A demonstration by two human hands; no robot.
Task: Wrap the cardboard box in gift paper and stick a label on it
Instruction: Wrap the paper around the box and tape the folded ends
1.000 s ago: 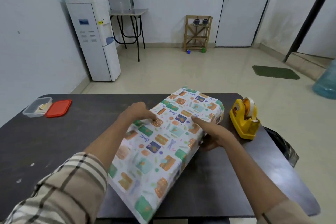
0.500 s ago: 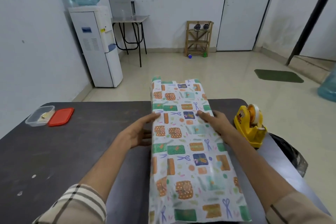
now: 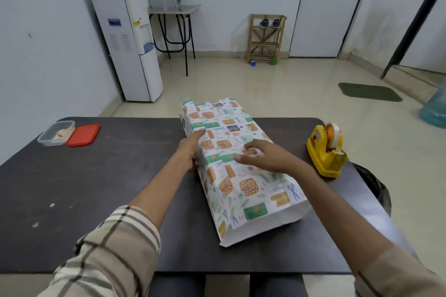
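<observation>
- The cardboard box, wrapped in gift paper (image 3: 237, 169), lies lengthwise on the dark table (image 3: 96, 176), slightly right of centre, with its far end reaching past the table's far edge
- The gift paper is white with orange, green and blue printed motifs; it covers the top and the long sides, so no cardboard is visible
- At the near end the paper extends past the box as an unfolded sleeve, white inner side showing along the lower edge
- At the far end the paper stands open, with an uneven rim
- Left hand (image 3: 189, 149): fingers extended and pressed flat against the left long side of the package, fingertips reaching the top edge; open, nothing gripped
- Right hand (image 3: 265, 155): palm down on the top face near the middle, fingers spread and lightly curled, pressing the paper; nothing enclosed
- A yellow tape dispenser (image 3: 327, 150) stands on the table to the right of the package, apart from it
- A clear plastic container (image 3: 56, 132) and its red lid (image 3: 83, 134) sit side by side at the far left of the table
</observation>
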